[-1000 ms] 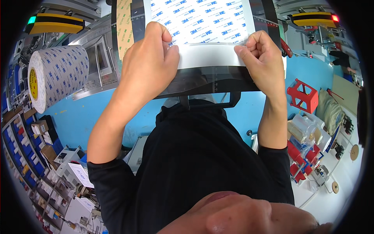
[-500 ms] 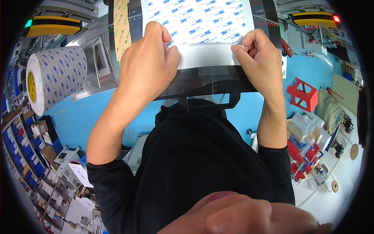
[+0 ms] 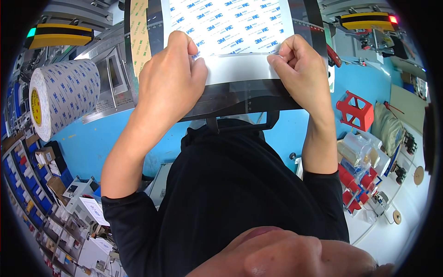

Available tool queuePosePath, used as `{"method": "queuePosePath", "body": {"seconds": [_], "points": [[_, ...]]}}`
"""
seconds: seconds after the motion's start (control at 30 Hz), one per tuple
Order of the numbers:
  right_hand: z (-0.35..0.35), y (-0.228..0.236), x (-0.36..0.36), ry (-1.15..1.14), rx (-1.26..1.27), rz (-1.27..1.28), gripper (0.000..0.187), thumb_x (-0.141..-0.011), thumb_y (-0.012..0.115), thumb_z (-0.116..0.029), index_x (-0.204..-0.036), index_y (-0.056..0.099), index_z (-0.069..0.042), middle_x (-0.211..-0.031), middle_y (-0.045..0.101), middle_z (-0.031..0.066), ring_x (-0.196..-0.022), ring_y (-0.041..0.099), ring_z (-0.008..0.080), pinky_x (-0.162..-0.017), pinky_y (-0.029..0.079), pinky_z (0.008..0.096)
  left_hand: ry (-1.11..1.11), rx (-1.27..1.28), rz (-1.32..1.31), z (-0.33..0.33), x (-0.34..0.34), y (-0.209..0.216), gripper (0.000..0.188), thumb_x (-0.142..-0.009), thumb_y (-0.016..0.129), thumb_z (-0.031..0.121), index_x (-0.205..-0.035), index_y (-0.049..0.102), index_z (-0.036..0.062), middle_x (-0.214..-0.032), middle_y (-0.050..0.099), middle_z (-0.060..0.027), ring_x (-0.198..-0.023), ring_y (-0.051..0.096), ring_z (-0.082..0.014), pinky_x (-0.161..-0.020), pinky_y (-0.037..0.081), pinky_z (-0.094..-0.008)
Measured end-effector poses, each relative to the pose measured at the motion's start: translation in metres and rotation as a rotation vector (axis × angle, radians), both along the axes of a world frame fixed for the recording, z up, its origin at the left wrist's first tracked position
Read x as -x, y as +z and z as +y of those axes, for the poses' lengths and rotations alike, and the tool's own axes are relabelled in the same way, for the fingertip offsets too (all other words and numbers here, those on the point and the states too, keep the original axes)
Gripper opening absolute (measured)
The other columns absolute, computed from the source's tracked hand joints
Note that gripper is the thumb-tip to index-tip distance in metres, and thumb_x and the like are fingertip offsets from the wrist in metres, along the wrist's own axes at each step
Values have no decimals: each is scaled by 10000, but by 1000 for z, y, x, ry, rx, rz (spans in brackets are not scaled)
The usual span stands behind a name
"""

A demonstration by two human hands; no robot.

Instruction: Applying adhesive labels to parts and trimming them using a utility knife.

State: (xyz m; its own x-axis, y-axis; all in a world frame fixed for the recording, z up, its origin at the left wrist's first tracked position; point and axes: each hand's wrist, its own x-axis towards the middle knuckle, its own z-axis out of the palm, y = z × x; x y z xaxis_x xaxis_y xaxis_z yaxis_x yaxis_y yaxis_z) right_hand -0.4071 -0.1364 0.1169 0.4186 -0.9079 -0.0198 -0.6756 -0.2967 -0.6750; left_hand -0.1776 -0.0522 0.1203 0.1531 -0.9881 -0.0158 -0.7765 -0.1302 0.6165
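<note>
Across the middle of the black board [image 3: 226, 101]: one sheet [image 3: 226, 27], white with blue print, running past the upper border of the view. Along the sheet's near edge, over the board: one plain white band [image 3: 240, 68], the board's bare dark surface showing on its near side. Over the board's left part: left hand [image 3: 171, 74], thumb and curled forefinger pinching the sheet at its near left corner, the exact contact partly hidden. Over the board's right part: right hand [image 3: 302, 71], thumb and bent forefinger pinching the near right corner, remaining fingers folded in.

On the board's left margin: one tan strip [image 3: 140, 37], green-printed, laid lengthwise. Left of the board: one metal panel [image 3: 97, 99]; farther left, one large roll [image 3: 71, 92], white with blue print, yellow disc at its end. Upper left of the board: one yellow-and-black unit [image 3: 60, 36], green light lit. Upper right: one yellow-and-black bar [image 3: 364, 21], red light lit. Lower right of the board, well apart: one red openwork frame [image 3: 368, 113]. Below the board: blue floor [image 3: 106, 145].
</note>
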Motion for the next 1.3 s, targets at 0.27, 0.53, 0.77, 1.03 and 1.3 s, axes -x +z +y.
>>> {"method": "queuePosePath", "body": {"seconds": [0.27,0.53,0.77,1.03,1.3], "points": [[-12,-1,12,-9,-351,-351,231,-877,729,-51,-847,503,-85,-727,538,-41,-610,461,23,-542,396,188,-7,-15,-16,-1,2,2,156,-853,603,69,-962,514,1,-627,625,-168,-607,647,-373,-619,511,-473],[8,10,4,4,-27,-168,211,-874,739,-51,-889,529,-67,-738,584,-17,-608,496,53,-546,412,209,-70,1,-58,-2,0,0,165,-852,606,64,-984,546,-16,-811,675,-231,-692,672,-405,-661,534,-483],[18,4,-5,128,202,-41,195,-852,734,-27,-973,580,-30,-797,605,61,-654,552,123,-596,454,243,-117,43,-148,-1,4,1,274,-850,705,177,-992,559,-7,-812,674,-222,-698,685,-398,-628,549,-467],[35,-6,-7,417,206,-378,238,-802,748,63,-964,600,-28,-804,608,79,-679,579,150,-582,469,266,-147,68,-216,-2,8,0,357,-861,728,233,-1041,534,-5,-856,663,-244,-699,681,-421,-608,554,-474],[48,3,-22,194,-427,-987,343,-856,708,101,-1094,499,-30,-1011,546,84,-787,615,114,-598,542,233,-150,28,-172,-1,4,2,354,-900,691,254,-1079,521,0,-898,658,-254,-755,679,-441,-664,547,-504]]}}
